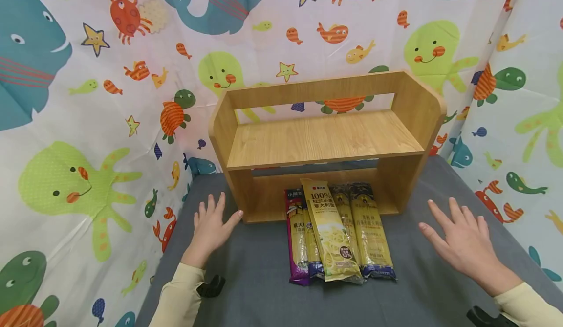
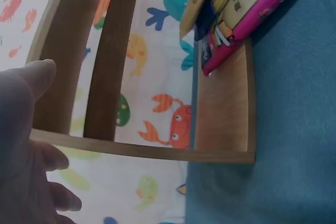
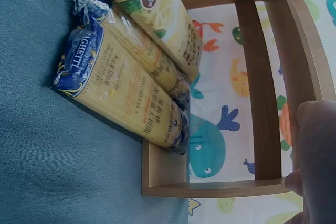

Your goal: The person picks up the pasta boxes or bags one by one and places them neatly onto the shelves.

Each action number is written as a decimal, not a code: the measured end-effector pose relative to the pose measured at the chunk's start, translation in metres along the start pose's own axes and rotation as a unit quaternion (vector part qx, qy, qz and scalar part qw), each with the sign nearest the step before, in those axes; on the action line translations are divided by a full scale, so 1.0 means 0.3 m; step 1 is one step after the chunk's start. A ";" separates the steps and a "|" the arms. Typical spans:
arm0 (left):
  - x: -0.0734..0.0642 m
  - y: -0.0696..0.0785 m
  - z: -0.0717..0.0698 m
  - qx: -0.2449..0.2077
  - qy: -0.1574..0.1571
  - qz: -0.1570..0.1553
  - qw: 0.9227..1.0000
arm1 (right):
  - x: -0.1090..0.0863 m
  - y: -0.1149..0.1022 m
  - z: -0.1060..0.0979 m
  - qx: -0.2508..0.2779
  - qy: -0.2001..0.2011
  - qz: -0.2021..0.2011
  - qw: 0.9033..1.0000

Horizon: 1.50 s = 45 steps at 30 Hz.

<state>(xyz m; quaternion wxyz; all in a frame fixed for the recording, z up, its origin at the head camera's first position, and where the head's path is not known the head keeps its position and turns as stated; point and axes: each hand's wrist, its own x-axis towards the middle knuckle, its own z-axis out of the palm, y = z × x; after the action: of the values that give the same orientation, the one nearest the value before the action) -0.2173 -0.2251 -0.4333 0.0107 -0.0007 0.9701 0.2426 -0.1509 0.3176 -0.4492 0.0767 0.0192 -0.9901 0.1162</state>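
Several long packs of spaghetti lean in a bunch on the front of the lower shelf, their near ends on the grey cloth. A yellow noodle pack (image 1: 332, 234) lies on top, a pack with a blue end (image 1: 373, 234) to its right, a magenta-edged pack (image 1: 299, 239) at the left. My left hand (image 1: 212, 229) hovers with spread fingers near the left side of the wooden shelf (image 1: 325, 139). On the other side my right hand (image 1: 466, 241) is held out, fingers spread, apart from the shelf and packs. Both hands hold nothing.
The shelf has two levels, with raised side panels and a back rail. It stands on a table with a grey cloth (image 1: 255, 288). A curtain (image 1: 145, 97) printed with sea animals hangs behind and along both sides.
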 end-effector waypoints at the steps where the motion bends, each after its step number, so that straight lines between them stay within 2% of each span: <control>1: 0.015 -0.005 0.005 -0.011 0.002 -0.002 1.000 | 0.001 0.000 0.001 0.001 -0.003 0.002 1.000; 6: 0.097 -0.016 0.028 -0.086 0.013 -0.011 0.996 | 0.003 0.000 0.003 -0.003 -0.026 0.007 1.000; 10: 0.161 0.003 0.040 -0.169 0.036 -0.034 0.984 | 0.002 -0.001 0.012 -0.006 -0.039 0.011 0.999; 12: 0.194 0.014 0.045 -0.210 0.059 -0.040 0.975 | -0.001 -0.003 0.021 -0.006 -0.042 0.012 0.999; 18: 0.262 0.055 0.061 -0.319 0.137 -0.036 0.937 | -0.016 0.004 0.037 0.003 -0.052 0.010 0.999; 22: 0.286 0.077 0.066 -0.354 0.179 -0.052 0.917 | -0.026 0.010 0.040 0.009 -0.051 0.011 0.999; 23: 0.292 0.079 0.068 -0.356 0.187 -0.057 0.914 | -0.028 0.011 0.041 0.009 -0.050 0.011 0.999; 26: 0.307 0.080 0.073 -0.349 0.204 -0.066 0.912 | -0.032 0.018 0.040 0.009 -0.051 0.012 0.999; 31: 0.322 0.083 0.080 -0.311 0.219 -0.062 0.923 | -0.034 0.033 0.037 0.009 -0.053 0.018 0.998; 36: 0.319 0.089 0.080 -0.279 0.241 -0.044 0.929 | -0.032 0.034 0.038 0.015 -0.056 0.019 0.998; 45: 0.322 0.082 0.096 -0.251 0.272 -0.031 0.929 | -0.019 0.007 0.043 0.032 -0.051 0.017 0.998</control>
<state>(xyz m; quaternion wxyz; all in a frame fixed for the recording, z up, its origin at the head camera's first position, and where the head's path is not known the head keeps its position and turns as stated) -0.3134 -0.1895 -0.4493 -0.2460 -0.0995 0.8428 0.4682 -0.1473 0.3169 -0.4629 0.0239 0.0110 -0.9887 0.1478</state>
